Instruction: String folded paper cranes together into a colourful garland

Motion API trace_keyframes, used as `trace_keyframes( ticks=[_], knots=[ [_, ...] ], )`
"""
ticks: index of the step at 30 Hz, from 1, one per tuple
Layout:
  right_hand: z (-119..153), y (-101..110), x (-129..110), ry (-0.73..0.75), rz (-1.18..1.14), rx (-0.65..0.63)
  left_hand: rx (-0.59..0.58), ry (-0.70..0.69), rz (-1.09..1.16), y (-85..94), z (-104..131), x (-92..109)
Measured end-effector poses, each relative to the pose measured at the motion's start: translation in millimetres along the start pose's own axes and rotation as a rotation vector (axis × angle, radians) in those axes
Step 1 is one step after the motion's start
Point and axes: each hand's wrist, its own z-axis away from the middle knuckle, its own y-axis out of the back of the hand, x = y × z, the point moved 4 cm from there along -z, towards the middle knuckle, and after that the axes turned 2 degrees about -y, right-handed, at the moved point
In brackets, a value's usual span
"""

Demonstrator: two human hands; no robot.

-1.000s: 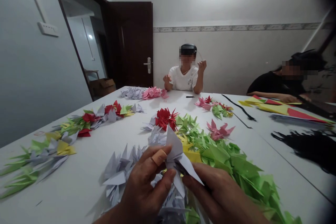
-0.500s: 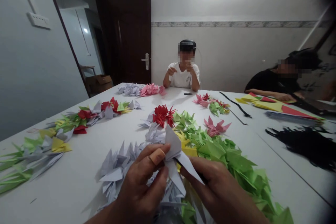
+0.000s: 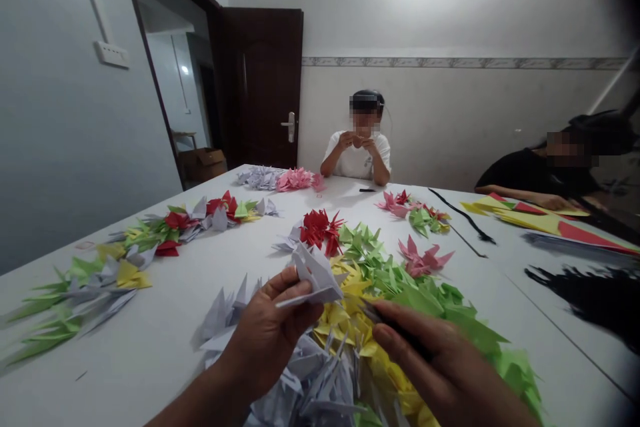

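Note:
In the head view my left hand point(image 3: 273, 323) pinches a white folded-paper crane point(image 3: 316, 273) by its lower part, its points fanned upward. My right hand point(image 3: 430, 340) is closed around dark tweezers point(image 3: 390, 323), whose pointed tips face left, a short gap from the crane. Most of the tweezers is covered by my fingers. Below both hands lie heaps of folded paper: white cranes point(image 3: 315, 377), yellow cranes point(image 3: 353, 327) and green cranes point(image 3: 445, 300).
Red cranes point(image 3: 319, 230) and pink cranes point(image 3: 423, 257) lie beyond my hands. A mixed-colour row point(image 3: 167, 227) runs along the left. Black cords point(image 3: 595, 300) and coloured paper sheets point(image 3: 545, 217) lie on the right. Two people point(image 3: 357, 153) sit at the white table point(image 3: 165, 327).
My hands have separated; the right one with the tweezers has drawn back from the crane. The crane has turned in my left hand. The view has tilted up slightly and shifted left.

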Motion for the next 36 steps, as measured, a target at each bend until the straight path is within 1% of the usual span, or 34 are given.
trace_keyframes(
  ticks=[2, 3, 7, 9, 11, 14, 16, 18, 20, 21, 23, 25, 26, 28, 31, 34, 36],
  knots=[
    [-0.5, -8.1, -0.9, -0.012, 0.003, -0.07, -0.012, 0.03, 0.047, -1.4, 1.2, -0.5],
    [-0.4, -11.7, -1.8, -0.015, 0.005, -0.085, -0.029, 0.036, 0.05, -2.0, 1.9, -1.3],
    [0.7, -18.8, -5.2, 0.025, -0.001, -0.054, -0.087, 0.047, 0.035, -2.1, 4.6, -7.9],
    [0.9, -19.9, -4.8, 0.031, 0.003, -0.058, -0.081, 0.063, 0.017, -1.5, 6.0, -10.8],
    [0.7, -20.7, -4.0, 0.02, 0.016, -0.091, -0.057, 0.075, -0.012, -1.0, 7.4, -9.8],
    [-0.2, -20.1, -4.1, 0.01, 0.021, -0.12, -0.04, 0.048, -0.077, 0.0, 6.5, 3.3],
    [-0.9, -17.2, -4.0, 0.012, 0.009, -0.091, -0.04, -0.049, -0.142, 3.5, 1.9, 20.6],
    [-1.1, -12.5, -2.1, 0.007, 0.013, -0.043, -0.015, -0.219, -0.232, 11.6, -6.0, 42.0],
    [-0.5, -7.0, 0.8, 0.008, 0.046, 0.001, 0.031, -0.4, -0.362, 23.7, -16.1, 61.8],
    [0.0, -4.1, 2.2, 0.014, 0.069, 0.027, 0.052, -0.476, -0.466, 30.3, -21.9, 69.3],
    [1.0, 1.2, 4.2, 0.03, 0.122, 0.076, 0.071, -0.563, -0.721, 43.6, -35.3, 77.1],
    [1.5, 4.3, 4.8, 0.048, 0.172, 0.113, 0.072, -0.586, -0.933, 56.9, -49.4, 76.2],
    [1.5, 4.8, 4.7, 0.061, 0.191, 0.124, 0.077, -0.583, -1.001, 63.4, -55.8, 73.7],
    [1.5, 3.9, 4.7, 0.096, 0.218, 0.132, 0.095, -0.571, -1.083, 74.5, -65.6, 66.9],
    [2.7, 0.9, 10.4, 0.157, 0.277, 0.148, 0.125, -0.572, -1.227, 83.2, -71.8, 60.7],
    [5.9, -3.8, 25.8, 0.203, 0.329, 0.146, 0.174, -0.588, -1.366, 90.5, -74.6, 68.6],
    [7.9, -8.4, 38.6, 0.205, 0.299, 0.134, 0.258, -0.601, -1.46, 102.5, -78.4, 82.2]
  ],
)
